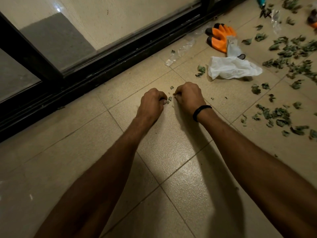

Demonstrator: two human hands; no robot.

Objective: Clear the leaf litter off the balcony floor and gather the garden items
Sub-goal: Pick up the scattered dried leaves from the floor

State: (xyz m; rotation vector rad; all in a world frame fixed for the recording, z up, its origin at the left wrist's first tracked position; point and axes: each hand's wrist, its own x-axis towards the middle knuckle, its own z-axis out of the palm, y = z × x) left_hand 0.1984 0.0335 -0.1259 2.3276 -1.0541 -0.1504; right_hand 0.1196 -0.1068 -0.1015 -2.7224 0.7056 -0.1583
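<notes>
Dry green leaf litter [289, 54] lies scattered over the tan tiled floor at the right, with another patch [281, 117] nearer me. A few tiny leaf scraps [169, 99] lie between my hands. My left hand [151, 102] rests on the floor with its fingers curled under and its thumb tip beside those scraps; whether it holds anything is hidden. My right hand [188, 97], with a black band on the wrist, is curled too and pinches a small leaf bit at its fingertips. An orange and grey garden glove [221, 38] lies further back.
A white plastic bag [233, 67] lies crumpled below the glove. Clear plastic wrappers [181, 50] sit near the black sliding-door track [109, 66]. A teal-handled tool [261, 1] and a second orange item [313, 20] show at the top right edge.
</notes>
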